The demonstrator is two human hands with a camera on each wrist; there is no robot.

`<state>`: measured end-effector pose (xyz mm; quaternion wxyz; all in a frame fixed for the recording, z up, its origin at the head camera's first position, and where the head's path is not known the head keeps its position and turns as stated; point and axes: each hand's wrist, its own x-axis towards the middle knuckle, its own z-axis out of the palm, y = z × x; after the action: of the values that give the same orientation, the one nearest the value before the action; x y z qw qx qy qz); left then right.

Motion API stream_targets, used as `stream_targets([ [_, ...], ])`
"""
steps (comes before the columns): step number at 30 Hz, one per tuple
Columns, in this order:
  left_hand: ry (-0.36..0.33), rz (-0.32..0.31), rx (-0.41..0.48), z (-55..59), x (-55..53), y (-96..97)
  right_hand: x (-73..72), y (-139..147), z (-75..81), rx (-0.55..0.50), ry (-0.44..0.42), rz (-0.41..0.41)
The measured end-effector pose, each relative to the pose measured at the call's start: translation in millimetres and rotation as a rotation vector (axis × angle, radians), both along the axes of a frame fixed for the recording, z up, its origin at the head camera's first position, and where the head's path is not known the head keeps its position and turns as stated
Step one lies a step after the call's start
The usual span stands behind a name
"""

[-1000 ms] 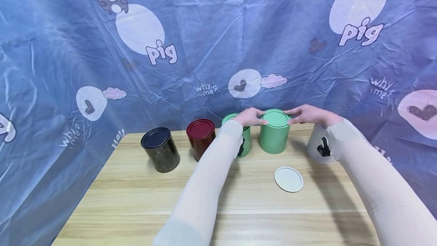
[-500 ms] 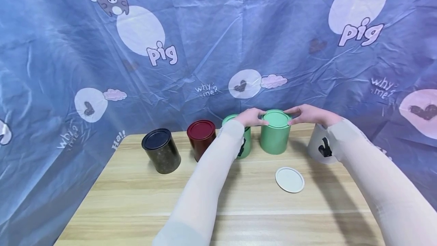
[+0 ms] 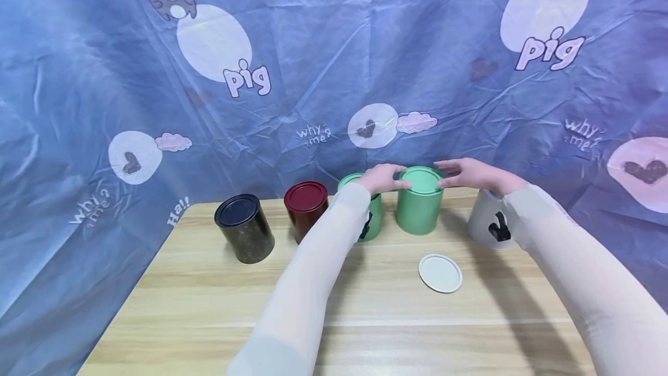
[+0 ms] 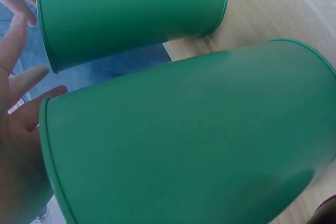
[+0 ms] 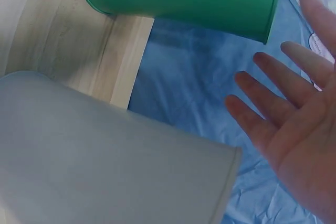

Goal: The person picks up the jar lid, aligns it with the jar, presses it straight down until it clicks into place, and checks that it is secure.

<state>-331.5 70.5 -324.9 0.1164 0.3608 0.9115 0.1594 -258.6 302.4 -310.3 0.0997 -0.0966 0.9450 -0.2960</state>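
Note:
In the head view, a green can [image 3: 419, 213] with a green lid [image 3: 424, 180] on top stands upright toward the back of the table. At the lid's left edge is my left hand [image 3: 383, 180], fingers extended over a second green can [image 3: 373, 222]. My right hand [image 3: 472, 174] is spread at the lid's right edge, its wrist over a light grey can [image 3: 482, 222]. The right wrist view shows the right fingers [image 5: 262, 106] straight and apart, past the green can's rim. Extended left fingers [image 4: 29, 80] show beyond both green cans in the left wrist view.
A white round lid [image 3: 440, 274] lies flat in front of the lidded green can. To the left stand a dark red can [image 3: 305, 216] and a black can [image 3: 247, 239], both lidded. The blue printed curtain [image 3: 313, 45] hangs right behind the wooden table [image 3: 209, 318].
Both hands held the green lid's rim between thumb and fingers earlier. Their fingers have now loosened and spread, and the right hand has shifted slightly outward. The cans have stayed in place.

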Motion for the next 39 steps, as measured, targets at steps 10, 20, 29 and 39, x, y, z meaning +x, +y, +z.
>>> stream_targets([
  [10,0.105,-0.098,-0.048,6.8,12.4,-4.6,26.4,3.9,4.4,0.037,-0.019,0.000],
  [20,0.167,-0.147,-0.125,7.8,35.3,-5.7,53.9,1.6,2.2,0.039,0.056,0.067],
  [29,0.239,-0.182,-0.161,1.8,54.4,-9.7,76.6,-2.9,-3.1,0.056,0.106,0.104],
  [39,0.327,-0.238,-0.146,-12.0,69.3,-13.7,96.5,-2.6,-20.0,0.077,0.239,0.144],
])
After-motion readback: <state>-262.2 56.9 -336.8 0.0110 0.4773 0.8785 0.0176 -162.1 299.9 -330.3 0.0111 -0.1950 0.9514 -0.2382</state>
